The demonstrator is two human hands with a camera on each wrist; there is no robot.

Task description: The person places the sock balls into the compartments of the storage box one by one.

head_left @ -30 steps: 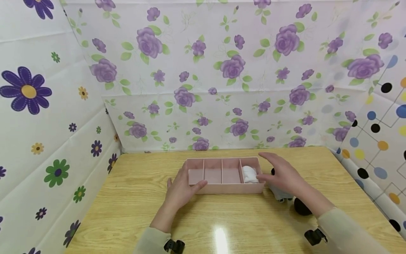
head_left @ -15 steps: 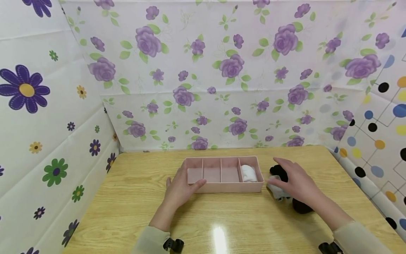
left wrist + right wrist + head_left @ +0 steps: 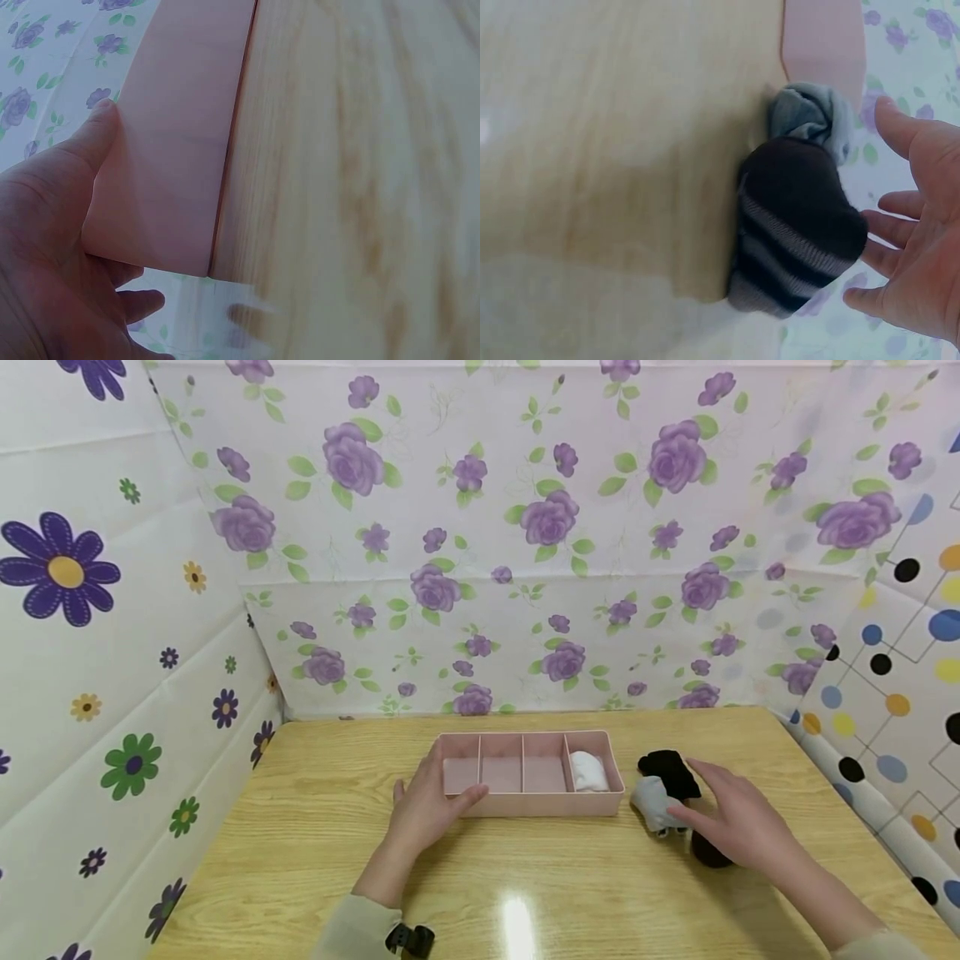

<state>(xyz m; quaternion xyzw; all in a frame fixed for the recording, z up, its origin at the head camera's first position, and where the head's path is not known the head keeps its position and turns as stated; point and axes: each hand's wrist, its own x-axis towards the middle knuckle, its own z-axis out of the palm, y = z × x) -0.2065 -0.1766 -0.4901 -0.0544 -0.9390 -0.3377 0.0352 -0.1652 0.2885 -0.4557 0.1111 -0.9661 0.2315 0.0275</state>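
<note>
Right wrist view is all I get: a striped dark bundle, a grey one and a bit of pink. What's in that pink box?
Observer: One white bundle, in the rightmost of the pink box's four compartments as the head view shows it.
Operator: Is anyone holding the box?
Observer: Yes, the left hand grips its left end.
Operator: Any bundle I'm missing outside it?
Observer: A black bundle, just beyond the grey bundle.

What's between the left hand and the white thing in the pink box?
Empty compartments and thin dividers of the pink box, as the head view shows.
</note>
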